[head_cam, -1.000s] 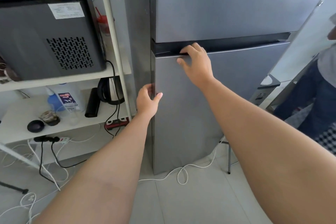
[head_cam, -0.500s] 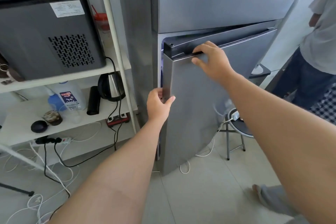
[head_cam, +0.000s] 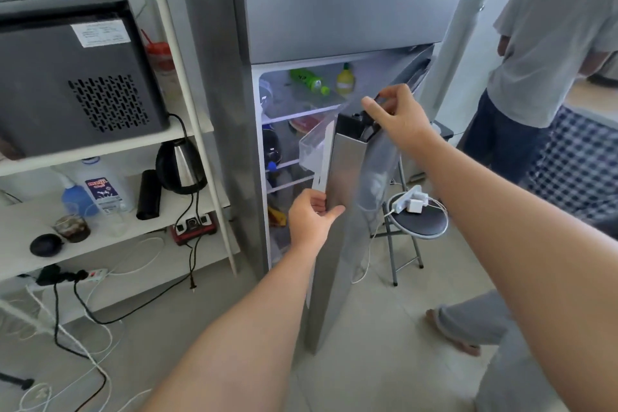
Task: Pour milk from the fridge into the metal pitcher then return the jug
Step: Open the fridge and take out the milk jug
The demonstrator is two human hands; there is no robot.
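Note:
The grey fridge [head_cam: 334, 3] stands ahead with its lower door [head_cam: 344, 177] swung wide, edge-on to me. My right hand [head_cam: 398, 117] grips the black handle at the door's top. My left hand [head_cam: 311, 217] holds the door's near edge lower down, thumb on the outer face. Inside, lit shelves [head_cam: 301, 110] carry a green bottle [head_cam: 309, 79] and a yellow bottle [head_cam: 345, 80]. A milk jug [head_cam: 100, 191] with a blue label stands on the white shelf unit at left. No metal pitcher is in view.
A white shelf unit [head_cam: 187, 130] at left holds a black appliance [head_cam: 73, 73], a kettle [head_cam: 180, 165] and cups. Cables and power strips [head_cam: 194, 226] lie on the floor. A round stool [head_cam: 418, 221] with chargers stands right of the door. A person [head_cam: 551, 60] stands at right.
The lower fridge door has swung from shut to wide open, pulled by both hands. The lit interior and its shelves have come into view.

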